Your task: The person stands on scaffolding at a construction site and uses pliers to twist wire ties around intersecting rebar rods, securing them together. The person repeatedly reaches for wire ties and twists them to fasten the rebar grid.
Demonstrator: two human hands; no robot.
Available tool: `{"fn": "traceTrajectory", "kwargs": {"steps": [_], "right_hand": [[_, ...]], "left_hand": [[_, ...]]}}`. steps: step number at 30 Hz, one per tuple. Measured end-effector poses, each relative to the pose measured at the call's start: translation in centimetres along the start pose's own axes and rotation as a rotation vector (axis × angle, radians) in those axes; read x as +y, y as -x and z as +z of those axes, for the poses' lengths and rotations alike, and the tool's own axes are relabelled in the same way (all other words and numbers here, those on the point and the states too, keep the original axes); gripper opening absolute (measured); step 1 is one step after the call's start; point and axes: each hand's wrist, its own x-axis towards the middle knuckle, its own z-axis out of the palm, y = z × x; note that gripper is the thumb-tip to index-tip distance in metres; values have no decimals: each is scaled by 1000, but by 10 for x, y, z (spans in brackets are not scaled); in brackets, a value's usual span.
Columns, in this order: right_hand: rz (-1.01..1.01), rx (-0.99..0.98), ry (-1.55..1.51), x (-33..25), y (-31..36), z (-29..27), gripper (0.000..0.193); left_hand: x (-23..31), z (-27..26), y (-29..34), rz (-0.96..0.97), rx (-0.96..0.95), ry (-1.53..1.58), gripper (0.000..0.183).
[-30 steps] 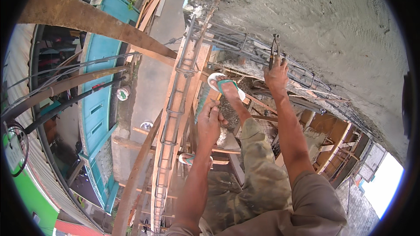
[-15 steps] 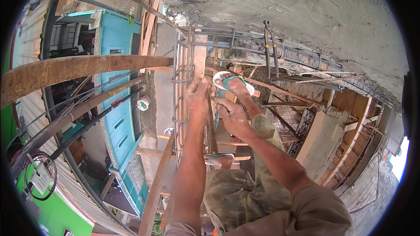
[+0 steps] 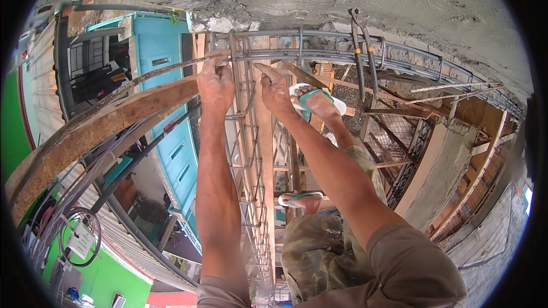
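My left hand (image 3: 217, 86) is closed at the corner of the steel rebar cage (image 3: 244, 166), its fingers bent beside a long thin pole (image 3: 149, 73). Whatever lies inside those fingers is hidden. To its right, across the bars, my right hand (image 3: 275, 88) has its index finger pointing toward the cage and the other fingers curled. Something thin may be in that grip, too small to make out. A pair of pincers (image 3: 358, 57) with black and orange handles hangs on the horizontal rebar cage (image 3: 325, 55) along the wall, right of both hands.
Beside the upright cage runs a wooden plank (image 3: 265, 154). My sandalled foot (image 3: 319, 101) rests on timber, with gaps below. A rough cement wall (image 3: 422, 0) closes the far side. A thick wooden beam (image 3: 142, 105) crosses at left, before a blue door (image 3: 154, 51).
My hands have moved farther out and apart, the left one from the plank to the cage corner. The whole view has shifted, so the thin pole and beam appear lower at left.
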Motion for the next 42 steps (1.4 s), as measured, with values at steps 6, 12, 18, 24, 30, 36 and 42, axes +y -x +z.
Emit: {"fn": "traceTrajectory", "kwargs": {"steps": [6,12,18,24,30,36,42], "right_hand": [[-96,37,-169,-6,-38,28,29],[-55,31,-273,-22,-38,37,30],[-75,-5,-310,-7,-43,37,27],[257,-77,-419,-13,-28,26,18],[400,-118,-521,-33,-14,24,18],[439,-117,-511,-51,-7,11,20],[311,-205,-227,-65,7,-2,24]], "left_hand": [[2,10,-6,201,95,-60,32],[-2,-19,-22,546,79,-416,45],[2,-29,-27,489,-44,-736,33],[4,-33,-36,523,-24,-910,14],[9,-30,-31,315,-14,-1014,13],[19,-21,-12,-140,-114,-462,25],[48,23,17,-289,82,-184,33]]}}
